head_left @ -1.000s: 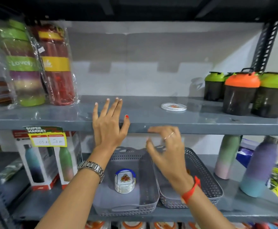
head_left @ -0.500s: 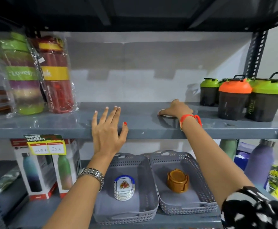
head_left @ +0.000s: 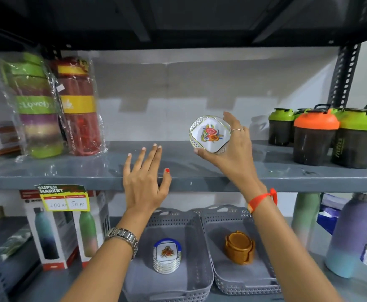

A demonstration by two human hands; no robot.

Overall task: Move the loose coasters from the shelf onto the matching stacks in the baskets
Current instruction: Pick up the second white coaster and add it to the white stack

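My right hand (head_left: 232,147) grips a white coaster (head_left: 208,134) with a flower print and holds it tilted above the grey upper shelf (head_left: 200,175). My left hand (head_left: 144,179) rests flat and open on that shelf's front edge. On the lower shelf stand two grey baskets. The left basket (head_left: 169,286) holds a stack of white flower coasters (head_left: 167,256). The right basket (head_left: 247,282) holds a stack of brown coasters (head_left: 240,247).
Wrapped tumbler stacks (head_left: 54,105) stand at the upper shelf's left, and shaker bottles (head_left: 315,136) with green and orange lids at its right. Boxed bottles (head_left: 56,229) sit left of the baskets, loose bottles (head_left: 348,238) right of them. A price tag (head_left: 63,198) hangs on the shelf edge.
My right hand reached up to the coaster lying on the upper shelf, took hold of it and lifted it clear. My left hand stayed on the shelf edge.
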